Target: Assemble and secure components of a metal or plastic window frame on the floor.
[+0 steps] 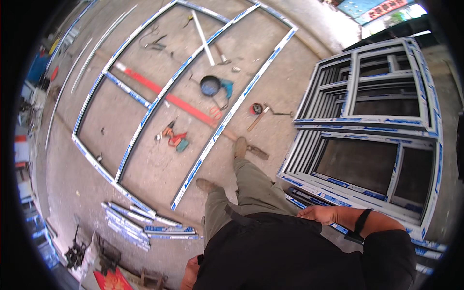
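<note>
My right hand (316,214) rests at my waist beside the hem of my black shirt (290,251), its fingers curled in. Whether cloth or something small is in them cannot be made out. My left hand (190,274) hangs low at my left side, partly cut off by the shirt, with its fingers hidden. Ahead of my feet, a large white-and-blue-taped metal frame (194,169) lies flat on the floor. Within its outline are an orange-and-green cordless drill (180,140), a black bowl (209,83) with a teal power tool (226,88) against it, and red-handled scissors (216,113).
Several finished window frames (354,84) lean stacked at the right. Near my feet lie a wooden-handled hammer (257,119) and a brush (257,152). A long red bar (150,84) crosses beneath the frame. Cut profiles (126,223) are piled at the lower left.
</note>
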A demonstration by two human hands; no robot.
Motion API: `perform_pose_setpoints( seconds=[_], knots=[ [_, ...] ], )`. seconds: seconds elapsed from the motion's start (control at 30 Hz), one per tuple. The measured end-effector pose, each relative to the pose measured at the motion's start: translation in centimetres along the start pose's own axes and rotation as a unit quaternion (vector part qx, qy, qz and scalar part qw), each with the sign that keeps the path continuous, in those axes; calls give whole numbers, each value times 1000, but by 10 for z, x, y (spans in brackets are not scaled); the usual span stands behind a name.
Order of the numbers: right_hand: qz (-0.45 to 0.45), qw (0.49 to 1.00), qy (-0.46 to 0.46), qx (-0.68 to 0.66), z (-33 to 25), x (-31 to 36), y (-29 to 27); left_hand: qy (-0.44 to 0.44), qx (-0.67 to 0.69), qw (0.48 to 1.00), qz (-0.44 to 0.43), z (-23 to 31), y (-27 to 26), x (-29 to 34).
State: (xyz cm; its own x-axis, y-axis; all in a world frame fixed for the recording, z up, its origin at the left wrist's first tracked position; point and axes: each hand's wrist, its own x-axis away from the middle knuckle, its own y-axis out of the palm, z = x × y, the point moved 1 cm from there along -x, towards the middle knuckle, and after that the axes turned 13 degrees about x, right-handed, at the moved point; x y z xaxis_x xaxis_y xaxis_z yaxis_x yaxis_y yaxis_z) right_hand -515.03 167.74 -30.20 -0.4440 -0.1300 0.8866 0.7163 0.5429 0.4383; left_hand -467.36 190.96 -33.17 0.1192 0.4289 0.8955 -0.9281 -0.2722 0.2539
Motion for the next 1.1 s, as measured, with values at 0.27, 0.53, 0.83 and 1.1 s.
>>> perform_pose_setpoints(
  seconds=[0.27, 0.53, 0.83, 1.1],
  knots=[
    [-141, 946, 72, 282, -121, -37, -106, -95, 490, 866, -29, 10, 86, 29],
    [-106, 832, -62, 541, -226, -31, -143, 6, 239, 966, 97, 57, 171, -29],
    [27, 866, -20, 499, -229, -51, -180, -25, 143, 977, 154, 91, 191, -65],
    [-62, 770, -92, 628, -243, -31, -126, 82, -33, 993, 77, 114, 187, -104]
  ],
)
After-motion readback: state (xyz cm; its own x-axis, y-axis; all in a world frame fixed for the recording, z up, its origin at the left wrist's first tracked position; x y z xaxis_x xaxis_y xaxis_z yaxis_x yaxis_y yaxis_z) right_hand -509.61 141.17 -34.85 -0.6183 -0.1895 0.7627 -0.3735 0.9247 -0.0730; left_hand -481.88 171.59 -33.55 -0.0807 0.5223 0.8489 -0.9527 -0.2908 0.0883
